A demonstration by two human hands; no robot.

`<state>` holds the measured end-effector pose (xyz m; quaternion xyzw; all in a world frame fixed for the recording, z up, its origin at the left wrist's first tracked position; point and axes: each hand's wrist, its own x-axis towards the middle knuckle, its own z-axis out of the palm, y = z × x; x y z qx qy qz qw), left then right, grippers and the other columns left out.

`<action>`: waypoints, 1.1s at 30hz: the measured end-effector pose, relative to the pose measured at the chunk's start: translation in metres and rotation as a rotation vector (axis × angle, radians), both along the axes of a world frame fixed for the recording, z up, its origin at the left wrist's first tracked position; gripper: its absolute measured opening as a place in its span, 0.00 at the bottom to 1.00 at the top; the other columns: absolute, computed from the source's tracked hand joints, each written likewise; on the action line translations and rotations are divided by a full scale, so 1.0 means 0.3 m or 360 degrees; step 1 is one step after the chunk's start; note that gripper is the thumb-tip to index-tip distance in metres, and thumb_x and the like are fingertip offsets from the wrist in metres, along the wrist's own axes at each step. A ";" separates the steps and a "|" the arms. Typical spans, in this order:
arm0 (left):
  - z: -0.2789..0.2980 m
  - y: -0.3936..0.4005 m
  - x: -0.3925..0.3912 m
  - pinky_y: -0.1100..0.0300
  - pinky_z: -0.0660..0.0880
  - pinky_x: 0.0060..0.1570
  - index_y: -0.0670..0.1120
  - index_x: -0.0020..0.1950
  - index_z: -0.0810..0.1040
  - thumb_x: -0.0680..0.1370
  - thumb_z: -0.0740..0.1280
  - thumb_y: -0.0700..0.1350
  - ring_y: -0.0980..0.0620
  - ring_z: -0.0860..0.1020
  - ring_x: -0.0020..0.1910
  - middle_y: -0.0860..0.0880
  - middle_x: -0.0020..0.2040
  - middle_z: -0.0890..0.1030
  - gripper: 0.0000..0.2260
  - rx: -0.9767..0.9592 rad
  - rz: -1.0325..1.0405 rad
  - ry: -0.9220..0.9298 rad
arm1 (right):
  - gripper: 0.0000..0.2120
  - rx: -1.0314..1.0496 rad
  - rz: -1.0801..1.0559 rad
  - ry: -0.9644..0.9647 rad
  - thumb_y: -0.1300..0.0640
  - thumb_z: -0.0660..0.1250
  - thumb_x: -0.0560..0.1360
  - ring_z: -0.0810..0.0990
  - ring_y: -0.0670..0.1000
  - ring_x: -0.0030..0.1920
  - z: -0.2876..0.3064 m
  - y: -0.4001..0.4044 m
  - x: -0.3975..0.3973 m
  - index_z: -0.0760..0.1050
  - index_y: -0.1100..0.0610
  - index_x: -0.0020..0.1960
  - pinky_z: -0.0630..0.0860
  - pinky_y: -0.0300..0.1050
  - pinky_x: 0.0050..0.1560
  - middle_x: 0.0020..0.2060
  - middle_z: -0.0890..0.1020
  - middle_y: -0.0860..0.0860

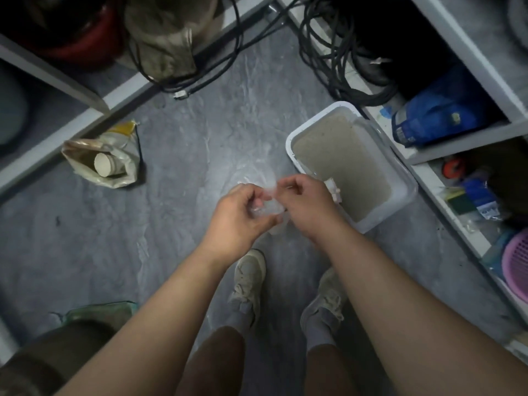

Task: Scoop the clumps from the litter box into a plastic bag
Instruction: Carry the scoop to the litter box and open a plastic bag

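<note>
Two bare forearms reach up from the bottom of the frame, above a pair of pale sneakers [248, 284] on a grey floor [185, 155]. At centre, the left hand [243, 215] and right hand [308, 204] meet, fingers of both curled and pinching a thin, clear plastic bag [268, 201] held between them; the film is blurred and hard to trace. Just right of the hands, at centre right, a white litter box [294, 138] sits on the floor, filled with tan litter [340, 164]; a small pale object at its near edge is partly hidden behind the right hand. Grey shelving [457, 144] along the right holds a blue package [437, 115]. Black cables [328, 58] coil at the top. An open sack [111, 158] lies at centre left.
</note>
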<state>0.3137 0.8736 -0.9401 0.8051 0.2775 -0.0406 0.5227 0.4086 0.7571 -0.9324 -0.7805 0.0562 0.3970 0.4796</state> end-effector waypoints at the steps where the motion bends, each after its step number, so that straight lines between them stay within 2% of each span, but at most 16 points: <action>1: 0.003 0.021 -0.011 0.64 0.73 0.42 0.52 0.48 0.79 0.66 0.82 0.48 0.59 0.73 0.38 0.53 0.44 0.77 0.17 -0.0050 0.0047 0.0020 | 0.04 -0.0022 -0.0029 -0.0011 0.55 0.71 0.75 0.79 0.48 0.38 -0.005 0.018 -0.007 0.78 0.50 0.42 0.80 0.52 0.46 0.37 0.81 0.46; 3: 0.001 0.066 -0.036 0.58 0.76 0.43 0.52 0.51 0.80 0.65 0.83 0.49 0.57 0.73 0.38 0.54 0.44 0.76 0.19 -0.0155 0.0151 0.0063 | 0.05 -0.0085 -0.0093 0.0002 0.55 0.68 0.74 0.82 0.53 0.39 -0.014 0.048 -0.016 0.77 0.51 0.39 0.83 0.60 0.48 0.36 0.82 0.48; 5: -0.012 0.110 -0.062 0.58 0.75 0.42 0.52 0.51 0.80 0.65 0.82 0.49 0.57 0.73 0.38 0.55 0.44 0.76 0.18 -0.0168 0.0211 0.0078 | 0.07 -0.0135 -0.0130 0.0002 0.52 0.65 0.72 0.84 0.58 0.42 -0.019 0.070 -0.020 0.77 0.54 0.39 0.82 0.63 0.48 0.38 0.84 0.52; 8: -0.056 0.158 -0.098 0.59 0.74 0.41 0.51 0.50 0.80 0.69 0.80 0.48 0.57 0.74 0.36 0.53 0.41 0.78 0.14 -0.0180 0.0312 0.0107 | 0.10 -0.0083 -0.0184 0.0115 0.57 0.65 0.79 0.81 0.57 0.39 -0.064 0.094 -0.028 0.76 0.54 0.39 0.81 0.55 0.41 0.38 0.83 0.54; 12: -0.124 0.180 -0.141 0.57 0.75 0.40 0.47 0.49 0.79 0.74 0.76 0.44 0.55 0.75 0.34 0.53 0.34 0.75 0.08 -0.0235 0.0440 0.0201 | 0.07 0.0061 -0.0318 0.0363 0.58 0.61 0.83 0.79 0.56 0.43 -0.126 0.113 -0.047 0.77 0.58 0.51 0.78 0.51 0.40 0.46 0.83 0.58; 15: -0.188 0.175 -0.180 0.54 0.76 0.40 0.49 0.50 0.79 0.73 0.76 0.47 0.55 0.75 0.33 0.55 0.34 0.75 0.09 -0.0256 0.0364 0.0371 | 0.11 0.0146 -0.0473 0.0516 0.60 0.59 0.83 0.81 0.57 0.47 -0.162 0.103 -0.052 0.75 0.62 0.61 0.81 0.58 0.50 0.50 0.83 0.59; 17: -0.223 0.168 -0.206 0.54 0.75 0.40 0.51 0.49 0.79 0.71 0.76 0.48 0.55 0.74 0.32 0.57 0.32 0.75 0.10 -0.0279 0.0342 0.0426 | 0.13 0.0156 -0.0557 0.0550 0.62 0.59 0.82 0.82 0.57 0.49 -0.177 0.085 -0.050 0.74 0.62 0.64 0.81 0.60 0.52 0.53 0.83 0.61; 20: -0.249 0.157 -0.227 0.55 0.75 0.41 0.50 0.49 0.79 0.73 0.76 0.44 0.55 0.75 0.33 0.54 0.34 0.77 0.08 -0.0269 0.0360 0.0485 | 0.11 0.0195 -0.0625 0.0554 0.63 0.59 0.82 0.81 0.54 0.44 -0.196 0.057 -0.041 0.75 0.60 0.61 0.81 0.51 0.42 0.46 0.82 0.57; 24: -0.229 0.127 -0.199 0.59 0.74 0.43 0.50 0.46 0.79 0.72 0.77 0.49 0.59 0.77 0.35 0.55 0.38 0.78 0.09 -0.0205 0.0592 0.0423 | 0.08 0.0236 -0.0462 0.0406 0.65 0.60 0.81 0.75 0.54 0.47 -0.220 0.030 -0.044 0.75 0.56 0.49 0.73 0.50 0.50 0.45 0.78 0.57; 25: -0.216 0.116 -0.184 0.60 0.74 0.45 0.51 0.48 0.78 0.72 0.77 0.51 0.60 0.77 0.39 0.55 0.42 0.79 0.11 -0.0134 0.0636 0.0384 | 0.09 0.0237 -0.0400 0.0368 0.66 0.61 0.80 0.74 0.53 0.46 -0.227 0.023 -0.046 0.75 0.55 0.45 0.71 0.48 0.48 0.43 0.77 0.56; 27: -0.204 0.096 -0.154 0.59 0.74 0.56 0.52 0.57 0.77 0.71 0.77 0.55 0.58 0.76 0.54 0.56 0.55 0.77 0.19 0.0069 0.0602 0.0359 | 0.13 0.0256 -0.0336 0.0351 0.67 0.61 0.78 0.73 0.51 0.40 -0.231 0.012 -0.049 0.74 0.54 0.38 0.69 0.44 0.41 0.36 0.76 0.50; 30: -0.210 0.082 -0.107 0.53 0.59 0.74 0.53 0.74 0.65 0.69 0.76 0.61 0.52 0.62 0.76 0.53 0.75 0.65 0.38 0.0367 0.0257 0.0334 | 0.12 0.0204 -0.0172 0.0241 0.66 0.61 0.77 0.73 0.49 0.39 -0.226 -0.015 -0.039 0.73 0.53 0.37 0.68 0.44 0.41 0.36 0.76 0.50; 32: -0.222 0.077 -0.073 0.48 0.49 0.78 0.53 0.79 0.59 0.68 0.76 0.62 0.53 0.56 0.79 0.53 0.79 0.62 0.45 0.0497 -0.0056 0.0308 | 0.13 0.0158 -0.0076 0.0204 0.64 0.62 0.75 0.75 0.49 0.42 -0.224 -0.034 -0.027 0.74 0.53 0.35 0.69 0.45 0.45 0.38 0.78 0.49; 33: -0.227 0.075 -0.054 0.48 0.49 0.78 0.53 0.79 0.59 0.68 0.76 0.61 0.55 0.60 0.77 0.52 0.76 0.66 0.44 0.0479 -0.0189 0.0296 | 0.12 0.0163 -0.0043 0.0210 0.61 0.62 0.74 0.75 0.49 0.43 -0.221 -0.044 -0.022 0.75 0.52 0.33 0.69 0.46 0.46 0.39 0.79 0.48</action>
